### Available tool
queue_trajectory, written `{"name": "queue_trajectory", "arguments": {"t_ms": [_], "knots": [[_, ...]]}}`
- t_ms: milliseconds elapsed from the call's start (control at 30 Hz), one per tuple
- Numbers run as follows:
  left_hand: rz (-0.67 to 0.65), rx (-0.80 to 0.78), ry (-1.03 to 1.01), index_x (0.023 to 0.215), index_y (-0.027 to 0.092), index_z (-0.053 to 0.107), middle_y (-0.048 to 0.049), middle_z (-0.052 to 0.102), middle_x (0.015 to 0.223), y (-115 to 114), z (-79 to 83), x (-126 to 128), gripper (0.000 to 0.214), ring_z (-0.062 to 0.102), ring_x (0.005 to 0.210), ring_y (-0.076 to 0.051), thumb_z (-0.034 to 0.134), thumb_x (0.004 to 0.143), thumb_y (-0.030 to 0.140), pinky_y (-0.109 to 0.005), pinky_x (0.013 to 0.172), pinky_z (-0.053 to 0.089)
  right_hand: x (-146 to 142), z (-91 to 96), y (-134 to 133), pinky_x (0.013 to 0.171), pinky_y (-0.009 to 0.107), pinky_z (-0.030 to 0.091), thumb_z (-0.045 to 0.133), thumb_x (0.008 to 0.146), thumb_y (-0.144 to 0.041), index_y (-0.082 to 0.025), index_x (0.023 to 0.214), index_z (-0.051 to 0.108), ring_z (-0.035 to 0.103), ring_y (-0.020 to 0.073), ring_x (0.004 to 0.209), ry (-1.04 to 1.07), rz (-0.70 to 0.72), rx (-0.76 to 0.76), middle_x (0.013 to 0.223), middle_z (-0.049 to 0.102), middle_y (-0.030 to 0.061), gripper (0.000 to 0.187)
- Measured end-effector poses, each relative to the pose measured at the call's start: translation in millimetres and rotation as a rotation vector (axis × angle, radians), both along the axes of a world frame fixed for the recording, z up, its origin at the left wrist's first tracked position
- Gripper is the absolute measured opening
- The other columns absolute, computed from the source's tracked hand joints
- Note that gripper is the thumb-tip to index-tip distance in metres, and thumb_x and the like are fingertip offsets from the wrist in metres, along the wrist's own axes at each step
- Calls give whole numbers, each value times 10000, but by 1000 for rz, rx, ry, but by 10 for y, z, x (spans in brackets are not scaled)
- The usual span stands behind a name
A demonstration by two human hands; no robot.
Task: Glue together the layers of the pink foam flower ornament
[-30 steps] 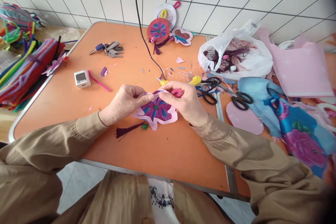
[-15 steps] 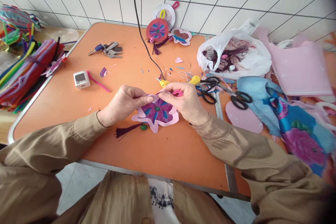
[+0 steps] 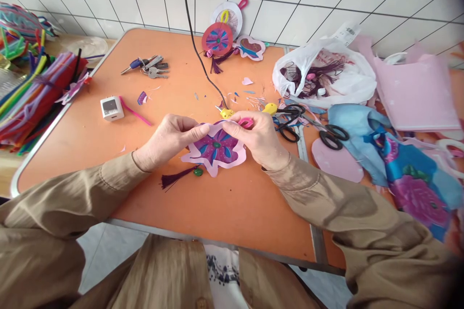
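Observation:
A purple and blue flower-shaped ornament point(image 3: 217, 149) with a pale pink border is held above the orange table, pinched at its upper edge by both hands. My left hand point(image 3: 173, 136) grips the upper left edge between thumb and fingers. My right hand point(image 3: 259, 136) pinches the edge just right of it, thumb on top. A pink loop point(image 3: 246, 122) shows by the right fingers. Beside the ornament's lower left lies a dark purple tassel point(image 3: 177, 177) with a green bead point(image 3: 197, 172). Just beyond the hands is a yellow-tipped glue gun point(image 3: 227, 114) with a black cord.
Two black-handled scissors point(image 3: 331, 136), paper scraps and a white plastic bag point(image 3: 326, 72) of tassels lie to the right. Keys point(image 3: 152, 66) and a white charger point(image 3: 112, 108) sit at left. Finished ornaments point(image 3: 217, 40) lean by the tiled wall. Coloured pipe cleaners point(image 3: 39, 101) lie far left.
The ornament's pink border has been lifted up a little and its upper edge now shows flatter between the thumbs. Both hands stay pinched on it.

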State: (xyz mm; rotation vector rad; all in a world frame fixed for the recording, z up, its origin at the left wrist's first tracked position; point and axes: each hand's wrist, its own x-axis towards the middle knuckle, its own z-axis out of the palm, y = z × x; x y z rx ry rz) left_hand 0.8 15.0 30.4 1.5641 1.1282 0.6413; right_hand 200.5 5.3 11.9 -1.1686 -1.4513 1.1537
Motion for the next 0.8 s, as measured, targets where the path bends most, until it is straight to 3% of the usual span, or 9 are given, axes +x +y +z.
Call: {"name": "queue_trajectory", "arguments": {"t_ms": [200, 400, 667, 800], "knots": [[-4, -101, -137, 563, 103, 625, -23, 579, 508, 4, -31, 2, 504, 470, 473, -86, 682, 756, 565, -220, 475, 360, -13, 4, 10, 528, 244, 399, 757, 705, -400, -171, 644, 655, 490, 90, 542, 136, 45, -106, 573, 559, -30, 258], [24, -152, -155, 578, 111, 621, -5, 576, 510, -2, -14, 12, 395, 466, 467, -84, 807, 649, 453, -208, 436, 311, 7, -34, 17, 555, 252, 461, 758, 704, -402, -183, 731, 700, 554, 104, 571, 235, 14, -148, 646, 634, -16, 228], [-6, -173, -169, 600, 112, 636, -23, 584, 506, 1, -52, -6, 446, 468, 445, -90, 743, 701, 533, -218, 429, 336, 20, -68, 38, 563, 263, 477, 742, 716, -368, -178, 712, 680, 559, 109, 570, 180, -10, -100, 633, 626, -13, 200], [31, -71, -118, 587, 115, 621, -14, 566, 491, -18, -32, 11, 427, 458, 435, -85, 723, 728, 505, -212, 419, 330, 28, -32, 14, 693, 299, 537, 712, 764, -350, -193, 913, 683, 642, 149, 762, 47, -8, 97, 890, 697, 31, 218]]}}
